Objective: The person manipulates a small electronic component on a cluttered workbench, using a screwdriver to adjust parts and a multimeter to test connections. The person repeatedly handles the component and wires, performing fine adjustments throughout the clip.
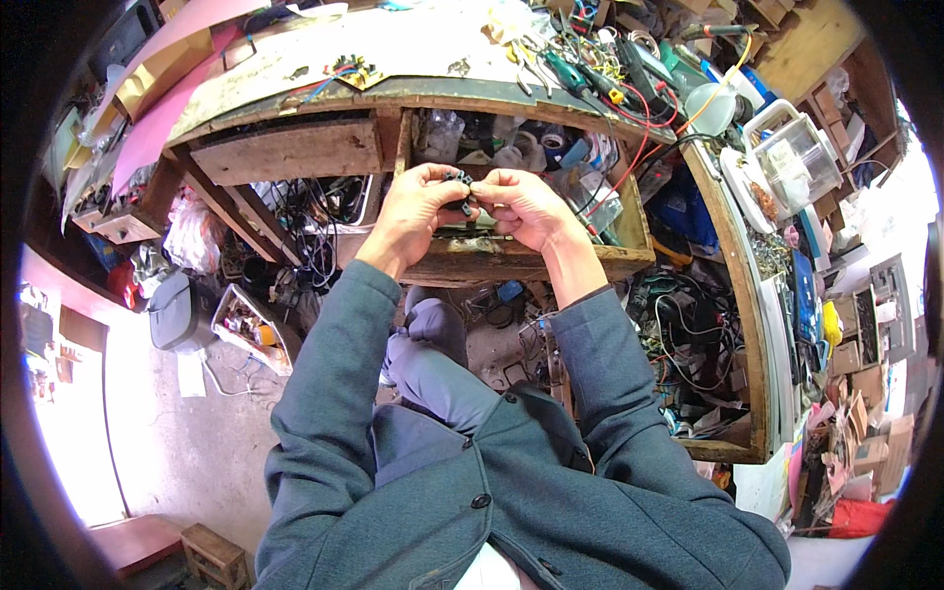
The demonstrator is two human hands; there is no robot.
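Observation:
In front of me, over an open wooden drawer (pixel 516 264) crammed with bags and small parts, my left hand (pixel 416 211) grips a small black component (pixel 457 205), its exact kind hard to make out. My right hand (pixel 521 211) meets it from the right, fingertips pinched on the same piece. Both hands are closed around it at chest height, the fingers partly hiding it.
A cluttered bench (pixel 265 93) curves around me, with tools and wires (pixel 580 69), a clear bin (pixel 792 167) and cardboard boxes (pixel 870 452). Tangled cables (pixel 324 241), a dark bag (pixel 175 310) and a crate (pixel 254 329) sit low left; a wooden stool (pixel 211 551) stands behind.

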